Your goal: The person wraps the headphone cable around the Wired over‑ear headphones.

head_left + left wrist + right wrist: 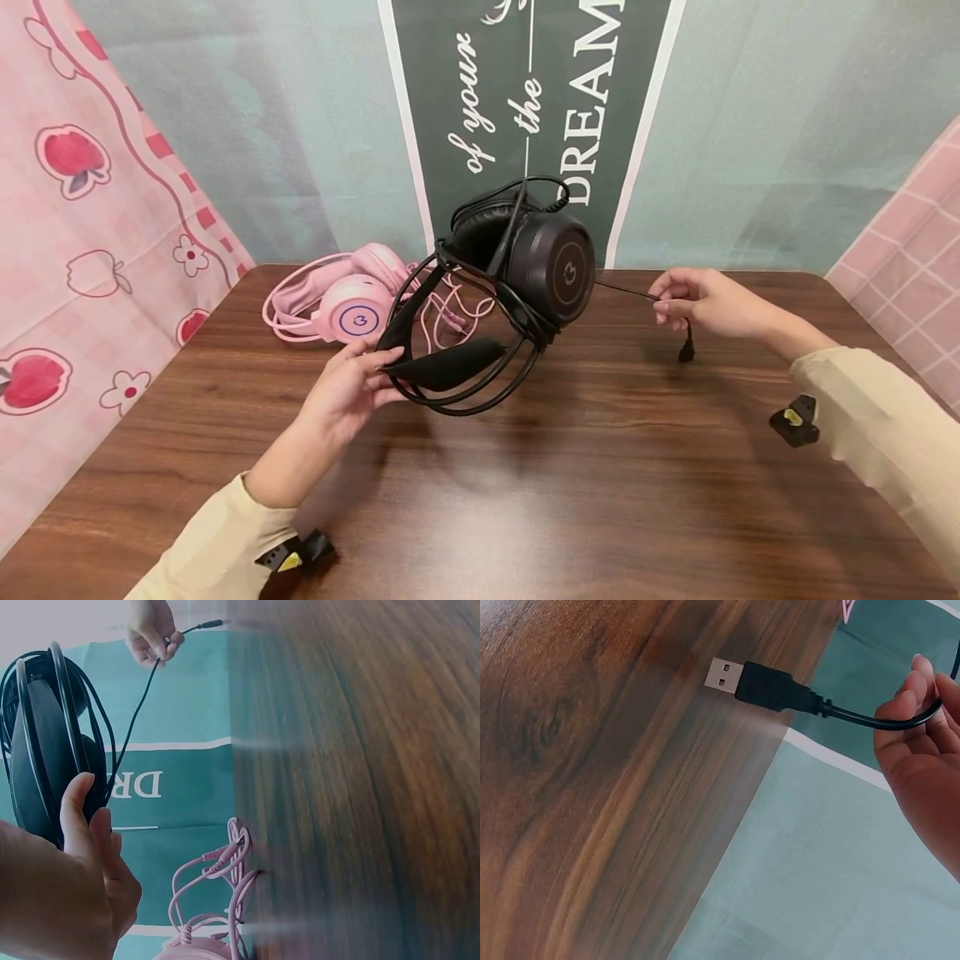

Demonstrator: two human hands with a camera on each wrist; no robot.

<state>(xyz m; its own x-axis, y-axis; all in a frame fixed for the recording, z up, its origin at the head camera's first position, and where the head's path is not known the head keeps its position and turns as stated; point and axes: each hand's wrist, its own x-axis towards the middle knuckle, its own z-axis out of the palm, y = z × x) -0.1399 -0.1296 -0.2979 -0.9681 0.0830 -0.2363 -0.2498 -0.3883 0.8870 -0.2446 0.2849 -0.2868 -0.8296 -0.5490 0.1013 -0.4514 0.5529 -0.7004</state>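
Black over-ear headphones (555, 267) are held up above the table, tilted, with cable wound around the band and ear cups. My left hand (352, 387) grips them by the padded headband (450, 367), thumb on one side and fingers on the other. To the right, my right hand (693, 300) pinches the thin black cable (628, 290), which runs taut from the headphones. Beyond those fingers a short end hangs down to a USB plug (765, 686), its metal tip bare in the right wrist view. In the left wrist view the cable (135, 712) stretches between both hands.
Pink headphones (356, 304) with a loosely coiled pink cable (457, 321) lie at the back left of the brown wooden table (600, 500). Behind the table hangs a green cloth with lettering (525, 100). A pink patterned cloth (90, 217) hangs on the left.
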